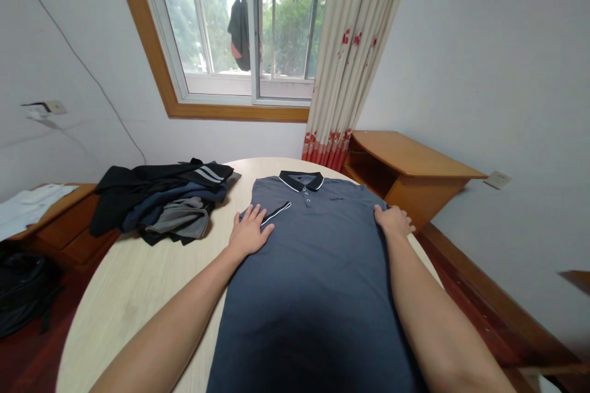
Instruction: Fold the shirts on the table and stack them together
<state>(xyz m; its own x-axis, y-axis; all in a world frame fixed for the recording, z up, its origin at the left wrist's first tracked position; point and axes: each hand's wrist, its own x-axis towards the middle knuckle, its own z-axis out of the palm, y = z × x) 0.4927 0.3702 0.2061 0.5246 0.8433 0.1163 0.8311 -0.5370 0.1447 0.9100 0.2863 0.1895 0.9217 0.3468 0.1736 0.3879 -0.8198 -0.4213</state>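
Note:
A dark grey polo shirt (308, 270) lies spread front side up, its black collar (302, 181) with white edging toward the window. My left hand (250, 232) rests flat with fingers spread at the shirt's left side, beside a sleeve folded inward with a black-and-white striped cuff (276, 213). At the opposite shoulder edge, my right hand (394, 220) touches the fabric, thumb apart and fingers pointing outward to the right. Whatever lies under its palm is hidden. The shirt's lower end runs out of the picture.
A pale round table (152, 295) bears the shirt. To the left sits a heap of dark clothes (170, 193). A wooden desk (415, 159) stands beyond the right edge, near a curtain (350, 55). Papers (34, 206) lie on a cabinet at far left, above a black bag (25, 288).

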